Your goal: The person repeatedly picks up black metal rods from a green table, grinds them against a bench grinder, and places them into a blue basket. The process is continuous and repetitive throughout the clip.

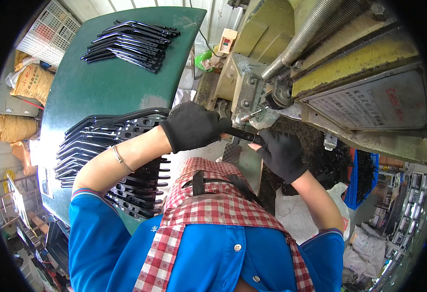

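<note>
Black gloves cover both my hands. My left hand is closed around a black metal bar in front of the machine. Gloved fingers of my right hand grip the bar's other end, which shows small holes. A dark curved length reaches left from my left hand over the table; whether it belongs to the same bar I cannot tell. Just beyond the bar, a metal rod with a shiny tip sticks out of the machine.
On the green table lie a far stack of bent black bars and a nearer row of bars beside flat perforated black parts. A blue crate and white sack stand at right. A control box hangs behind.
</note>
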Available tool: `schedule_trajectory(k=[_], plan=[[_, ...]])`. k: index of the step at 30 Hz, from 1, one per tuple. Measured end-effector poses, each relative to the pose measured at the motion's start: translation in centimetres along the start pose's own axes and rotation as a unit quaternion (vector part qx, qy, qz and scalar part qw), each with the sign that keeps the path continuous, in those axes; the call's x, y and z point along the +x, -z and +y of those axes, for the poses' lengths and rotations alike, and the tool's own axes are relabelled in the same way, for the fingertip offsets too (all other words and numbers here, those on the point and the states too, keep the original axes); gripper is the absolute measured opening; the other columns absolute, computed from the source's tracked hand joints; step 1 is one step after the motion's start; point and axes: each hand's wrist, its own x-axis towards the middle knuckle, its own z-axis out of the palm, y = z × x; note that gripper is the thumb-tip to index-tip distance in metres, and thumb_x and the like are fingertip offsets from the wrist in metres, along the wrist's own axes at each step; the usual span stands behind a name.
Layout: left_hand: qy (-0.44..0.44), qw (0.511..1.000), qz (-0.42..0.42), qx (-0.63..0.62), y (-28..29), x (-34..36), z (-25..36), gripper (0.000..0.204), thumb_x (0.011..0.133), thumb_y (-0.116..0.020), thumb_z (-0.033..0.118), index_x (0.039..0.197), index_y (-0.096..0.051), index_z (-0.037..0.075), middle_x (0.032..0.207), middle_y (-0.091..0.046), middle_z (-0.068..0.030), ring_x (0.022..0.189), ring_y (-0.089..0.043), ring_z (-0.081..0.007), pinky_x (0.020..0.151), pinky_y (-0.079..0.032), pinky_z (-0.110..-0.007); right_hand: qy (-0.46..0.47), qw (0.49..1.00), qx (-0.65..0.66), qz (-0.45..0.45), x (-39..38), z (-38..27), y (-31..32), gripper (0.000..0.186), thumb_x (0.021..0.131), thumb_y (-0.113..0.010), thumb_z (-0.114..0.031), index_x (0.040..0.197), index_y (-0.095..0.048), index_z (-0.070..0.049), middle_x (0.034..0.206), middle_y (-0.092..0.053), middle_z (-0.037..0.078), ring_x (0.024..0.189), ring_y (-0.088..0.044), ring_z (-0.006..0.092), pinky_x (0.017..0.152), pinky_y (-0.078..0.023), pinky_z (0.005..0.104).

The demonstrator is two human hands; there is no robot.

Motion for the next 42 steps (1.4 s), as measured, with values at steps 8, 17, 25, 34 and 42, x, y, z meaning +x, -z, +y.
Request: schedule_trajectory(k=[8,17,25,34,42], plan=[[0.016,0.999,0.032,-0.003,-0.9,0.7,-1.3,0.025,0.083,-0.066,0.036,0.086,-0.056,0.013,0.062,-0.056,-0.0068,0.053,-0.060,-0.0290,0.048,-0.046,-0.042,-0.071,0.997,-0.019,0.036,-1.8,2.1,1.5,0.048,0.075,-0.074,-0.052,0.099,-0.063,-0.012,0.070,-0.064,0.014,0.062,-0.063,0.0366,0.056,-0.049,0.0455],[0.012,0.998,0.057,-0.020,0.5,2.4,-2.1,0.023,0.087,-0.061,0.036,0.083,-0.057,0.013,0.064,-0.057,-0.0085,0.055,-0.060,-0.0318,0.049,-0.046,-0.044,-0.083,0.993,0.024,0.080,-0.3,3.3,1.4,0.044,0.079,-0.072,-0.051,0.099,-0.069,-0.012,0.075,-0.066,0.015,0.069,-0.064,0.0359,0.061,-0.050,0.0431],[0.037,0.999,0.024,0.000,0.4,3.1,-3.8,0.022,0.087,-0.062,0.033,0.087,-0.056,0.013,0.066,-0.059,-0.0086,0.059,-0.061,-0.0341,0.051,-0.045,-0.046,-0.032,0.997,0.027,0.067,1.9,5.0,1.0,0.051,0.082,-0.070,-0.049,0.111,-0.065,-0.008,0.104,-0.065,0.017,0.097,-0.061,0.0368,0.086,-0.047,0.0453],[0.026,0.998,-0.049,0.003,1.7,4.5,-4.5,0.021,0.089,-0.060,0.035,0.095,-0.062,0.016,0.069,-0.064,-0.0123,0.062,-0.064,-0.0354,0.057,-0.049,-0.047,-0.182,0.972,0.096,-0.113,2.9,5.0,1.1,0.048,0.084,-0.068,-0.045,0.113,-0.064,-0.008,0.102,-0.067,0.016,0.093,-0.064,0.0344,0.082,-0.049,0.0426],[-0.013,1.000,-0.011,0.000,0.8,5.1,-6.0,0.021,0.085,-0.064,0.031,0.099,-0.062,0.016,0.073,-0.065,-0.0103,0.071,-0.066,-0.0340,0.062,-0.051,-0.046,-0.183,0.980,0.017,-0.077,2.8,5.5,0.7,0.053,0.077,-0.065,-0.060,0.094,-0.069,-0.011,0.083,-0.068,0.018,0.078,-0.066,0.0374,0.072,-0.051,0.0459]])
